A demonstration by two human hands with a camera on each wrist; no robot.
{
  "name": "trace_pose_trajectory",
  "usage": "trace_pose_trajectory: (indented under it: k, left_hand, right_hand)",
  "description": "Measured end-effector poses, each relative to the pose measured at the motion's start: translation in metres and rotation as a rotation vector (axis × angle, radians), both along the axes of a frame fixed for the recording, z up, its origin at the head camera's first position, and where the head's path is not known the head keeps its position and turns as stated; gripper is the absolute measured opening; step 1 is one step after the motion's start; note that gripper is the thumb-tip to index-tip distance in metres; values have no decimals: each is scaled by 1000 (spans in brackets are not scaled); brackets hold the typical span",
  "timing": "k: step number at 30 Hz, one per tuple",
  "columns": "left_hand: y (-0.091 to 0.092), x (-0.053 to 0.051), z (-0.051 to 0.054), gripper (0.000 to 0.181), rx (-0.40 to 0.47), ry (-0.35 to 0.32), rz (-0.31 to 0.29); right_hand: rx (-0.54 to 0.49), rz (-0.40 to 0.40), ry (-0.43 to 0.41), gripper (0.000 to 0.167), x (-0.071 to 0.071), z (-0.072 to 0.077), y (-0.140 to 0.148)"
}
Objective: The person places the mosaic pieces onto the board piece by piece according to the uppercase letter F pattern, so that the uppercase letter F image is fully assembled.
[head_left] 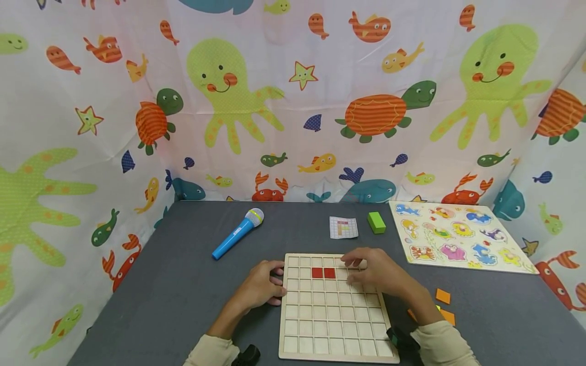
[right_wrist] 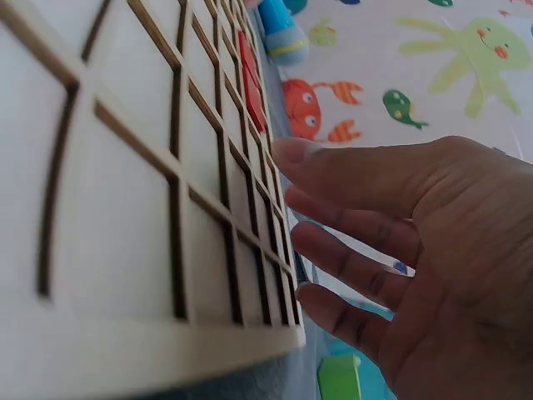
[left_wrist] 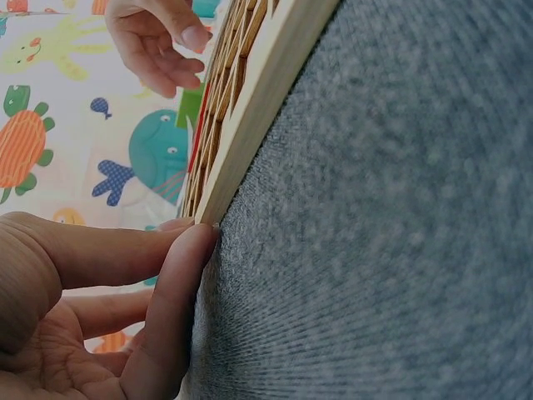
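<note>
A pair of beige sleeves (head_left: 445, 345) and black wrist bands (head_left: 247, 355) lies nearest, cut off by the head view's lower edge. Between them a gridded wooden board (head_left: 330, 313) rests on the grey worktop (head_left: 160, 305), two red tiles (head_left: 317, 273) side by side in its second row from the far edge. The left hand (head_left: 259, 284) has its grip closed on the board's left edge, which the left wrist view shows pinched. The right hand (head_left: 377, 272) hovers over the far right cells, hiding several; its grip is loose, its fingers apart and holding nothing. Whether a fingertip touches wood cannot be told.

The right forearm partly covers some orange pieces (head_left: 443, 296); only a sliver of a yellow-green piece (head_left: 438, 307) shows. Beyond the board lie a blue microphone (head_left: 235, 239), a small gridded card (head_left: 343, 227), a green block (head_left: 377, 222) and a sea-animal puzzle (head_left: 471, 241). The microphone's white mark and the card's printing are too small to read.
</note>
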State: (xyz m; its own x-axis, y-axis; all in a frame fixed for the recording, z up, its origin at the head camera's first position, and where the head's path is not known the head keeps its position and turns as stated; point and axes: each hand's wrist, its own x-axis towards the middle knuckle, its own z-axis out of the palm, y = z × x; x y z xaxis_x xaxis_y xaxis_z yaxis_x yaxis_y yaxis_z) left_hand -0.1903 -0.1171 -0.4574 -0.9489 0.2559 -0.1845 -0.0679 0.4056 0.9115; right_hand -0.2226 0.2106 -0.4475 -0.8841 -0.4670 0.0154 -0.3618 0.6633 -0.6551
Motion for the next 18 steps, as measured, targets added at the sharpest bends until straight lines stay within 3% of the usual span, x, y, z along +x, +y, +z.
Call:
trace_pose_trajectory:
  k: [18]
  left_hand:
    - [0,1,0,68,3,2,4]
  right_hand:
    - [-1,-68,-132,46,-4,10,53]
